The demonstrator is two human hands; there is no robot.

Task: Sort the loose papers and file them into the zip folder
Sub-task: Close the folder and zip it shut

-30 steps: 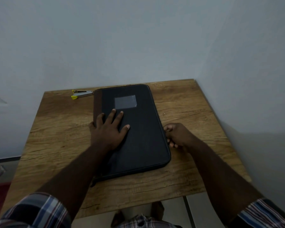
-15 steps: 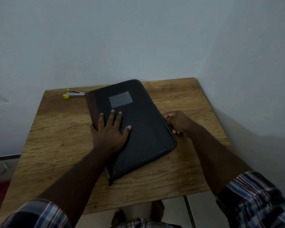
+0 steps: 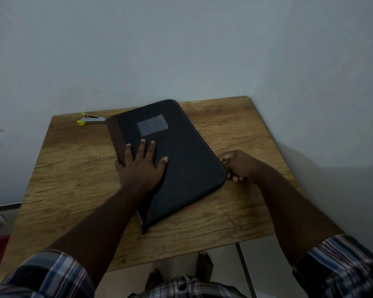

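A black zip folder (image 3: 187,166) with a grey label window lies closed and skewed on the wooden table (image 3: 73,181), its far end turned left. My left hand (image 3: 142,166) presses flat on the cover near the brown spine, fingers spread. My right hand (image 3: 239,166) sits at the folder's right edge by the near-right corner, fingers curled and pinching at the zip edge; the zip pull itself is hidden by the fingers. No loose papers show anywhere in view.
A small stapler (image 3: 91,121) with a yellow tip lies at the table's far left, just off the folder's corner. Walls close the table in behind and on the right. My bare feet (image 3: 205,265) stand on the tiled floor below the near edge.
The folder has turned anticlockwise under my left hand. My right hand has slid along the folder's right edge towards the near-right corner.
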